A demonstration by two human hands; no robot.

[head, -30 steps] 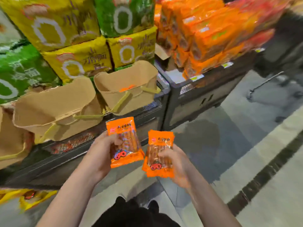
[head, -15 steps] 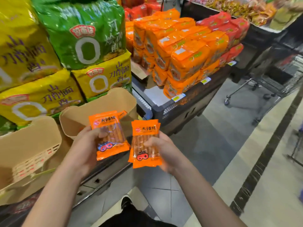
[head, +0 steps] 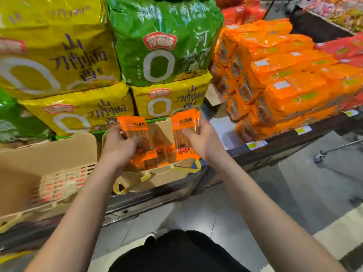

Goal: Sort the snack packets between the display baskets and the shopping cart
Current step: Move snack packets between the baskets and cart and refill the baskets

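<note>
My left hand [head: 119,146] grips an orange snack packet [head: 135,130] over the right-hand tan display basket [head: 157,178]. My right hand [head: 202,141] grips a second orange snack packet [head: 183,132] above the same basket's right side. More orange packets [head: 157,160] lie inside that basket under my hands. A second tan basket [head: 49,169] stands to the left. The shopping cart is not in view.
Big yellow noodle bags [head: 82,112] and a green noodle bag [head: 161,44] are stacked right behind the baskets. Stacked orange packs [head: 284,91] fill the dark shelf [head: 294,142] to the right. A wheeled metal leg [head: 322,153] stands on the tiled floor at right.
Both hands have carried their packets forward and up, from in front of the shelf to over the right basket. The view has swung left and closer to the baskets.
</note>
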